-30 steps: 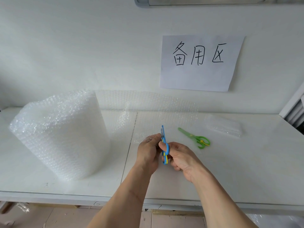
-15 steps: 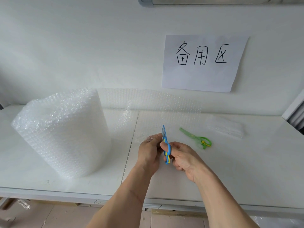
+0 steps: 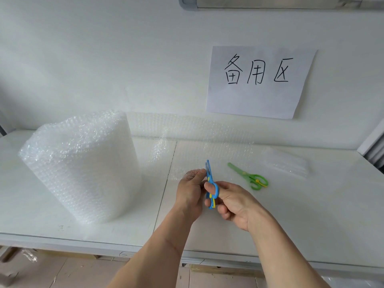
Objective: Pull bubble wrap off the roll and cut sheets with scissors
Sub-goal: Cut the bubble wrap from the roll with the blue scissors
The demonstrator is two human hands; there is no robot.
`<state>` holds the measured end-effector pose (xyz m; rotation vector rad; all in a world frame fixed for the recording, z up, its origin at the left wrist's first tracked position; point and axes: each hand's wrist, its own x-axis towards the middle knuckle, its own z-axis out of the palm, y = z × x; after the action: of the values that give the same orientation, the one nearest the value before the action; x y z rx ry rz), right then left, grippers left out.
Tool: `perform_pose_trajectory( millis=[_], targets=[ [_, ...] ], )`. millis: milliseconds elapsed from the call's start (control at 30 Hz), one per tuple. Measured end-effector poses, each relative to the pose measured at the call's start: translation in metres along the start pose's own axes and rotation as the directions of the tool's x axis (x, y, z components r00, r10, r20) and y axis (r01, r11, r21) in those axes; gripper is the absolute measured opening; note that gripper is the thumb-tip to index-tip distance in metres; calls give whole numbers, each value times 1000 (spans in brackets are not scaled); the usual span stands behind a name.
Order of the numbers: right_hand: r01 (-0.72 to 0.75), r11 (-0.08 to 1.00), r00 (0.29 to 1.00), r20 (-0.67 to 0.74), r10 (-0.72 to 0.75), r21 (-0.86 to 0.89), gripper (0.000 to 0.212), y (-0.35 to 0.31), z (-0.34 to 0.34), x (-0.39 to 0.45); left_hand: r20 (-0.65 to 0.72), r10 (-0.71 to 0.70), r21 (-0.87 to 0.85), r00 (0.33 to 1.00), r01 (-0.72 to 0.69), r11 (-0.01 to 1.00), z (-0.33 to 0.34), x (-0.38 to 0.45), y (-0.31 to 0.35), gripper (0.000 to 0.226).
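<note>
A big roll of bubble wrap (image 3: 83, 163) stands upright on the left of the white table (image 3: 311, 215). A clear sheet of wrap (image 3: 197, 138) runs from it to the right along the wall and down to my hands. My left hand (image 3: 190, 190) pinches the near edge of that sheet. My right hand (image 3: 234, 202) grips blue scissors (image 3: 211, 183) by the handles, thumb through the upper loop, blades pointing up at the sheet's edge beside my left fingers.
Green scissors (image 3: 249, 176) lie on the table right of my hands. A small stack of cut bubble wrap pieces (image 3: 286, 163) sits farther right. A paper sign (image 3: 259, 82) hangs on the wall. The table's front edge is close below my forearms.
Both hands stay together over the table with the blue scissors; only the camera view has shifted slightly. No clear movement of the sheet or roll.
</note>
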<state>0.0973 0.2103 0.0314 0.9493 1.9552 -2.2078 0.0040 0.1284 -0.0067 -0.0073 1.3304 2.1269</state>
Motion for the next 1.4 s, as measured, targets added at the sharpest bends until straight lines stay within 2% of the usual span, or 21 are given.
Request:
perform_pose_trajectory(
  millis=[333,500,667,833,933,1000,1067,1167,1200,1300,1400],
  targets=[
    [22,1000,995,-101,-21,12,50,-5,3,6,41,40,61,998,-42,997,-1,2,-1,13],
    [68,997,989,-136,-63,28,45,0,6,9,38,53,82,998,-56,995,-1,1,-2,32],
    [117,993,983,-141,-114,17,38,5,7,11,50,74,82,996,-78,994,1,1,-3,23],
    [154,988,975,-157,-155,-19,38,1,9,12,113,108,172,988,-127,977,1,-1,-1,24],
    [203,979,968,-146,-204,-22,31,-2,8,8,51,100,141,994,-106,984,2,-2,0,9],
    [225,974,964,-142,-227,-30,31,-2,8,7,28,104,127,994,-107,986,2,-3,0,8],
    [223,974,962,-153,-228,-45,35,-1,8,9,64,127,137,990,-134,981,3,-4,0,11],
    [216,975,963,-157,-220,-46,42,-4,9,11,88,138,152,987,-150,977,4,-6,2,38],
    [216,975,963,-155,-222,-54,42,-6,8,10,90,135,150,987,-148,978,4,-7,2,40],
    [225,970,960,-149,-236,-88,33,-8,6,7,63,132,142,989,-139,980,5,-8,2,15],
    [211,970,963,-146,-228,-122,35,-11,5,5,46,132,160,990,-138,977,6,-6,0,3]
  ],
)
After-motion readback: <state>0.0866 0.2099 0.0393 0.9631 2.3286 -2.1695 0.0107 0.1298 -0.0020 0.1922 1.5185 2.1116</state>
